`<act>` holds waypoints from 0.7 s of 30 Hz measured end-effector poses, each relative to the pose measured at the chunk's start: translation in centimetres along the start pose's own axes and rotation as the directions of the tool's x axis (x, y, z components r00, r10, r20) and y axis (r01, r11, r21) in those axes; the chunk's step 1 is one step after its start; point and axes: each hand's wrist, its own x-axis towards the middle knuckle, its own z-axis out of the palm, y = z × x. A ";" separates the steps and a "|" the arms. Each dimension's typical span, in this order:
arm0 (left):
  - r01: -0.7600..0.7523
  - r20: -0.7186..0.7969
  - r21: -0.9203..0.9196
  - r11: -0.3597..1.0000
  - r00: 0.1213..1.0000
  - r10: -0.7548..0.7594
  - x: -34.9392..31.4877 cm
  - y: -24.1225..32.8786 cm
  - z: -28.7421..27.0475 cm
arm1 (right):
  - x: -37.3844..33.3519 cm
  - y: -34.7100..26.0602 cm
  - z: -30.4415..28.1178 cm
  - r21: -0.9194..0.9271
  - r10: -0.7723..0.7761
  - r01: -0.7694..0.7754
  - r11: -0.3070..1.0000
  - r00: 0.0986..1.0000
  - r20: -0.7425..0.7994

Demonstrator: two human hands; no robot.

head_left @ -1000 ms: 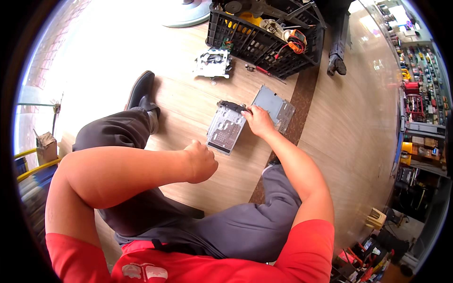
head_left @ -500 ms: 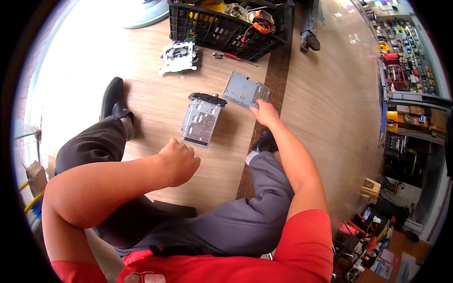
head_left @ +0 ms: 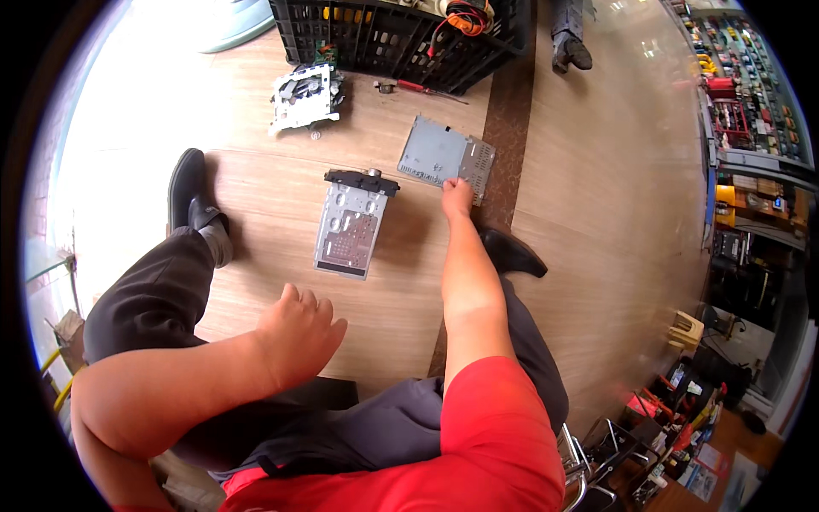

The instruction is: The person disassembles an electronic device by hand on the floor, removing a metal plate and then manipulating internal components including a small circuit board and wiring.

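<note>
A flat grey sheet-metal cover (head_left: 435, 150) with a perforated strip lies on the wooden floor, right of centre. Over its near edge, my right hand (head_left: 458, 198) has its thumb and fingers pinched together; whatever is between them is too small to make out. To its left is a silver metal chassis (head_left: 351, 229) with holes in its side and a black front piece on its far end. Nearer to me, my left hand (head_left: 300, 334) hovers above the floor with fingers curled in, its palm hidden. It touches neither metal part.
Far left of centre lies a white-framed mechanism (head_left: 304, 96). Beside a black plastic crate (head_left: 384, 47) of tools and wires rests a red-handled screwdriver (head_left: 418, 88). My shoes (head_left: 189, 192) flank the parts. Another person's foot (head_left: 570, 53) is at the far right, and loaded shelves (head_left: 751, 102) line the right.
My right hand has moved left along the cover, from its right corner to its near edge. My right shoe has shifted right. The left hand stays curled, and the view has shifted slightly.
</note>
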 end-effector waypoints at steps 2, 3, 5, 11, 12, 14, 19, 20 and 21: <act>0.000 -0.023 0.008 1.000 1.000 0.000 -0.3 0.3 0.1 | 0.4 -1.8 0.0 -0.046 -0.004 0.003 0.999 1.000 -0.020; -0.002 -0.038 0.014 1.000 0.999 0.003 -0.4 0.3 0.0 | 0.8 -2.5 -0.2 -0.071 -0.007 0.005 0.997 0.999 -0.035; 0.007 0.005 -0.031 0.999 1.000 -0.006 -0.3 0.4 -0.6 | 1.2 -3.4 -0.4 -0.091 -0.019 0.017 0.996 0.999 -0.030; -0.015 -0.002 -0.052 0.999 1.000 0.015 0.2 0.4 -1.7 | 2.6 -3.4 -0.5 -0.285 0.013 -0.012 0.959 1.000 0.002; 0.001 0.009 -0.060 0.998 1.000 -0.001 -0.2 0.5 -1.9 | 2.4 -4.1 0.1 -0.305 0.029 -0.023 0.952 0.999 0.014; 0.040 0.041 -0.069 0.997 0.998 -0.037 -1.0 0.7 -2.0 | 1.7 -5.7 1.6 -0.294 0.009 -0.002 0.956 1.000 0.022; 0.004 0.051 -0.049 0.999 0.999 -0.002 -0.8 -0.2 -1.0 | 1.3 -4.7 0.2 -0.330 0.004 -0.011 0.944 1.000 -0.021; 0.014 0.065 -0.037 0.999 0.998 -0.012 -1.1 -0.4 -1.0 | 0.9 -5.0 0.1 -0.293 0.012 -0.022 0.956 0.999 -0.036; 0.021 0.065 -0.027 0.999 0.998 -0.019 -1.2 -0.7 -1.0 | 0.9 -5.3 -0.4 -0.264 0.013 -0.028 0.964 0.998 -0.059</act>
